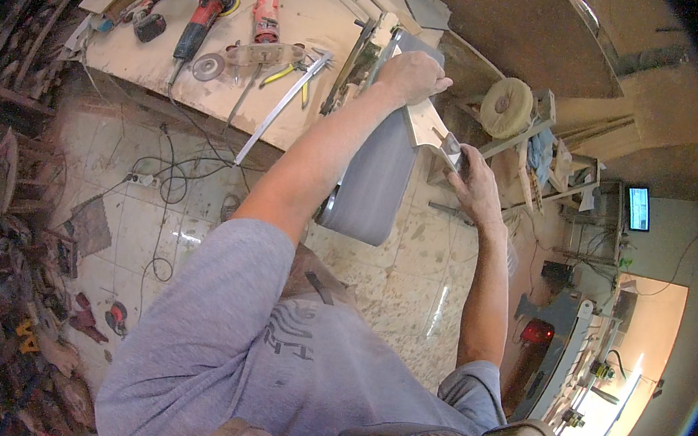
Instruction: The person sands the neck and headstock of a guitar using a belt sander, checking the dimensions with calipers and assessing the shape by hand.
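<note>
The flat pale workpiece (423,125) lies across the belt sander's (374,182) right edge, its long axis slanting from upper left to lower right, narrow end pointing lower right. The right hand (477,185) is closed round that end; the left hand (411,75) clasps the upper part. Uneven pressure could gouge it, and a slipping grip could bring knuckles onto the belt.
</note>
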`<state>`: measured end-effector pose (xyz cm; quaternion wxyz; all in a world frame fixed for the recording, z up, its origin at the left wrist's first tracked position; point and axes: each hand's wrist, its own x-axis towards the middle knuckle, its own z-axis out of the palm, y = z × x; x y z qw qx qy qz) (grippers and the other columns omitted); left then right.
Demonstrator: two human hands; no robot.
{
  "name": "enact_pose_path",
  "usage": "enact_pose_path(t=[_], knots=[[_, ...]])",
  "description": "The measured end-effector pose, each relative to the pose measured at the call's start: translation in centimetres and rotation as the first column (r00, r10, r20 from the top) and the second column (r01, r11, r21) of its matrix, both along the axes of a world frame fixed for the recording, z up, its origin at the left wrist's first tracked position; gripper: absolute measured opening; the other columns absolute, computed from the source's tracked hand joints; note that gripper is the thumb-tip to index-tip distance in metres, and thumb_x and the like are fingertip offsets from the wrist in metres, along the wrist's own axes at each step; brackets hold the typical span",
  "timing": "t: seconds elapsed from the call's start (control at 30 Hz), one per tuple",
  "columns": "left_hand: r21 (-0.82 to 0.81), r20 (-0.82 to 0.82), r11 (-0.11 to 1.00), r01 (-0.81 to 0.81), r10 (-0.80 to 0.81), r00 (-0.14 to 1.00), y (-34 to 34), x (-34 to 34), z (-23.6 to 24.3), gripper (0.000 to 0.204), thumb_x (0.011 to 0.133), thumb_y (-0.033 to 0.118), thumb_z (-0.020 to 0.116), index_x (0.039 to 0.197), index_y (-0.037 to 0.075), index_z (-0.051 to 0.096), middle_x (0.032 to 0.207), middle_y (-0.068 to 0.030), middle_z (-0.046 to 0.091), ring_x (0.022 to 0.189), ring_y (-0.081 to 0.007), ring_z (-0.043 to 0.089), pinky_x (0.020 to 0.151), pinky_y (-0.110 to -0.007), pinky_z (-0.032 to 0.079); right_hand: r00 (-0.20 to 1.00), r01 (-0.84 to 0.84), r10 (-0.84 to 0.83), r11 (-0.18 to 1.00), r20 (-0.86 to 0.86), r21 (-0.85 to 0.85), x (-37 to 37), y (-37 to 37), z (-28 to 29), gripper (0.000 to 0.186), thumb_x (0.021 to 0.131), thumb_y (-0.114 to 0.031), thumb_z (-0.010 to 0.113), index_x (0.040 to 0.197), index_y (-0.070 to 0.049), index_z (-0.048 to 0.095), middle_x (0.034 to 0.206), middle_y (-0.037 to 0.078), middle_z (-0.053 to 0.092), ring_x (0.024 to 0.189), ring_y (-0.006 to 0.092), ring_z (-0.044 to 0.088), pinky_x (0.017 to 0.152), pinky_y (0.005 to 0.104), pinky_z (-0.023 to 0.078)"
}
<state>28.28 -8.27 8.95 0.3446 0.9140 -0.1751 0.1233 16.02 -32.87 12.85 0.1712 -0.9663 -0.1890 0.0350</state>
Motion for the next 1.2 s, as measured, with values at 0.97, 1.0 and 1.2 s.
enact_pose_path(t=[0.97, 1.0, 1.2], knots=[[0.117, 0.171, 0.953, -0.279, 0.258, 0.951, 1.3, -2.7, 0.2, 0.047, 0.102, 0.042, 0.056, 0.087, 0.004, 0.079, 0.089, -0.0175, 0.074, 0.092, -0.0371, 0.07, 0.086, -0.05, 0.055, 0.855, -0.087, 0.205, 0.962, 0.476, -0.259, 5.1, 1.0, -4.1, 0.027, 0.09, -0.003, 0.055, 0.118, -0.004, 0.053, 0.109, 0.014, 0.058, 0.108, 0.0334, 0.059, 0.093, 0.0458, 0.05], [0.108, 0.174, 0.953, -0.284, 0.263, 0.949, 1.1, -2.6, 0.2, 0.047, 0.103, 0.042, 0.056, 0.087, 0.004, 0.079, 0.09, -0.0173, 0.074, 0.092, -0.0371, 0.07, 0.085, -0.05, 0.055, 0.849, -0.093, 0.214, 0.961, 0.483, -0.261, 5.1, 0.8, -4.2, 0.028, 0.09, -0.003, 0.055, 0.118, -0.004, 0.053, 0.109, 0.014, 0.058, 0.107, 0.0332, 0.059, 0.093, 0.0453, 0.05], [0.147, 0.156, 0.943, -0.298, 0.276, 0.949, 1.4, -2.1, 0.0, 0.046, 0.103, 0.042, 0.055, 0.088, 0.004, 0.078, 0.091, -0.0178, 0.073, 0.092, -0.0372, 0.07, 0.083, -0.049, 0.056, 0.829, -0.08, 0.2, 0.967, 0.523, -0.243, 5.0, 1.1, -4.6, 0.031, 0.088, -0.003, 0.058, 0.118, -0.005, 0.052, 0.107, 0.013, 0.058, 0.106, 0.0322, 0.059, 0.092, 0.0443, 0.05]])
